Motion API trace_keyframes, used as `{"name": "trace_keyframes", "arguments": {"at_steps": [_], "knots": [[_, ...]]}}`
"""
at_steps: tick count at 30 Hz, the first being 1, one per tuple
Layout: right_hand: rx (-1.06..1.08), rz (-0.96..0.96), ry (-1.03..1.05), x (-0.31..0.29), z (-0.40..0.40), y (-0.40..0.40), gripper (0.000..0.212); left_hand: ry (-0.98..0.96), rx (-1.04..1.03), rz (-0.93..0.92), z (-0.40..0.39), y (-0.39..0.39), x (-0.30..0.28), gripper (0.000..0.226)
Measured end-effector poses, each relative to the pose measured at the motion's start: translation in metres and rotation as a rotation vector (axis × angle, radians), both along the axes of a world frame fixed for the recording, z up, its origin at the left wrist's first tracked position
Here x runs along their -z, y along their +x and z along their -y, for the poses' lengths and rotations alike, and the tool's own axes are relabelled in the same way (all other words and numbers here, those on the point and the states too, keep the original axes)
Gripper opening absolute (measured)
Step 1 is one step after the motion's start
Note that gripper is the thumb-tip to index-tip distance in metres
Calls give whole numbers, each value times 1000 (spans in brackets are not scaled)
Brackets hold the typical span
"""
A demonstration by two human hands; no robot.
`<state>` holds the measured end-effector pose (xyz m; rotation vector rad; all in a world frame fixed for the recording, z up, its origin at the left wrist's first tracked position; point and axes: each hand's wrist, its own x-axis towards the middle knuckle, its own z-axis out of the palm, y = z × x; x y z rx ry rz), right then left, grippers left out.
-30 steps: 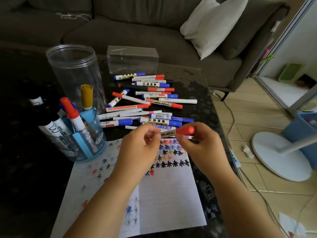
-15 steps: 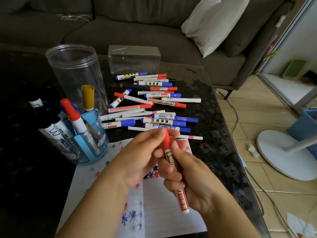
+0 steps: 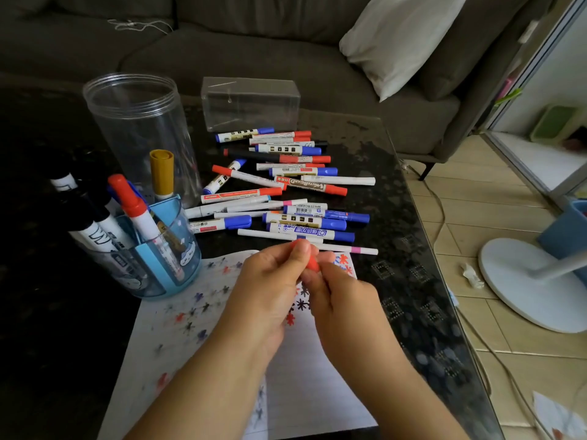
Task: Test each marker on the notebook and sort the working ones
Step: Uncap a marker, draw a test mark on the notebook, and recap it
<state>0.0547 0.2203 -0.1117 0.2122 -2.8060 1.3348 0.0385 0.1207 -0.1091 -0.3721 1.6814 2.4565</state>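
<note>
A dark grey sofa (image 3: 286,58) fills the back of the room, and a pale cushion (image 3: 403,39) leans in its right corner. In front of the sofa stands a low table with a dark, glossy, speckled top (image 3: 397,217). To the right the floor (image 3: 476,223) is of beige tiles, brightly lit — the light comes from the right side, where a sliding door frame (image 3: 536,100) stands. On the tiles rests the round white base of a stand (image 3: 521,281), with a blue bin (image 3: 568,233) just behind it. A thin cable (image 3: 441,214) runs over the floor beside the table, and a small crumpled white scrap (image 3: 472,276) lies near the base.
</note>
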Motion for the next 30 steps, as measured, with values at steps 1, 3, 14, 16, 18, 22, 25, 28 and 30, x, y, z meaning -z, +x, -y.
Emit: {"name": "trace_keyframes", "arguments": {"at_steps": [1,3,14,16,18,22,25,28,30], "knots": [[-7,7,10,1,0,-1,27,-3,-10,-1,0,0,1,23],[-24,178,-161,-3,-3,-2,32,24,48,-17,4,-1,-1,22],[-185,574,-826,-19,-11,2,34,188,203,-88,14,3,-10,19],[-148,347,-474,-12,-7,4,29,145,102,-44,15,-1,-8,18],[-128,277,-346,-4,-5,4,31,88,24,-8,16,-3,-7,19],[-73,359,-221,-4,-8,3,41,-125,-50,-12,21,-2,-8,22],[-31,435,-194,-4,-16,2,29,-319,-58,-6,29,-3,-7,18],[-46,423,-335,-6,-21,1,30,-569,-12,-22,34,-2,-7,5],[-52,389,-467,-6,-24,0,33,-714,20,-53,37,-2,-6,3]]}}
